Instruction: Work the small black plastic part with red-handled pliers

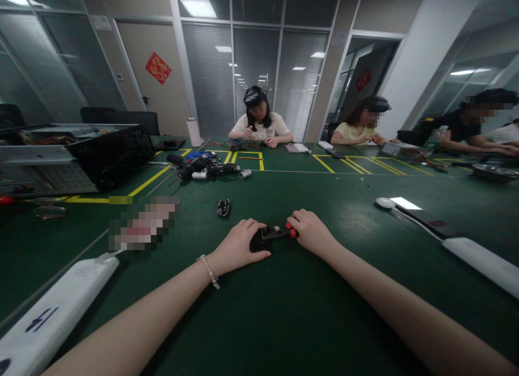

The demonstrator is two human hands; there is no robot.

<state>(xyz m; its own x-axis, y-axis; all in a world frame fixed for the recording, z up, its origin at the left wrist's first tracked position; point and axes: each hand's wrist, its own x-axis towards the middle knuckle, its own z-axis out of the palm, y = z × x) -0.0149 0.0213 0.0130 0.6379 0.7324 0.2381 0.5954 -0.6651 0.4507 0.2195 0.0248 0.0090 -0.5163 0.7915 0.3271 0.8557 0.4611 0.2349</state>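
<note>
Grn tbl (324,322) w/ PC case (77,162)

Red-handled pliers (279,233) lie nearly sideways, dark nose pointing left, at the right side of a small black part (256,243), partly hidden.

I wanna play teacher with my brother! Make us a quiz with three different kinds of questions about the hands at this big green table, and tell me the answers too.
1. Which hand holds the red-handled pliers with dark metal jaws?

2. True or false: a pale beaded bracelet is on the left wrist.

3. Pick one. The left hand is holding:
A) a long white power strip
B) a small black object
C) a pink cylinder-shaped bottle

Key:
1. The right hand.
2. True.
3. B
</note>
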